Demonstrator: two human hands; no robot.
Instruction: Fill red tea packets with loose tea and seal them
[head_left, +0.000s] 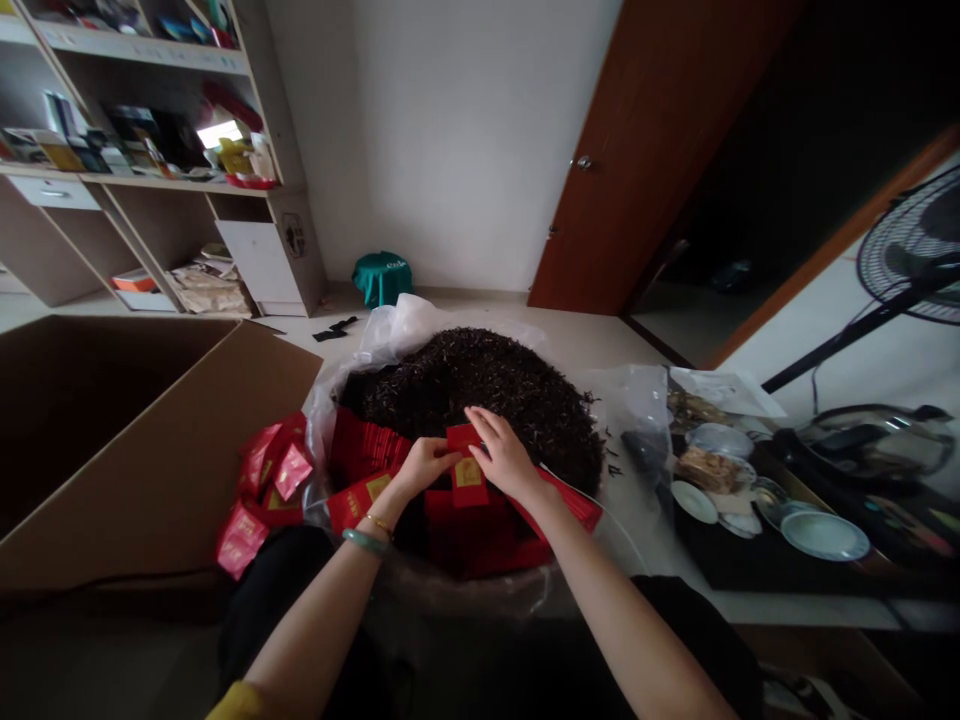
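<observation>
A small red packet [469,484] with a gold label is held upright in front of me, above a round, bag-lined container. My left hand [424,468] pinches its left edge, thumb and fingers closed. My right hand [504,455] is at its upper right side, thumb against the front and fingers stretched past the top edge. Below and around the hands lie more red packets [480,540], with a tight row of them [367,447] at the left. A large heap of dark, dry tea leaves [487,375] fills the container behind the hands.
Red and pink packets [259,480] lie left of the container, beside a big open cardboard box [172,450]. At the right, a dark low table [720,560] carries dishes and a bag. A fan [915,240] stands behind it. Shelves [150,180] and a door [637,150] are farther back.
</observation>
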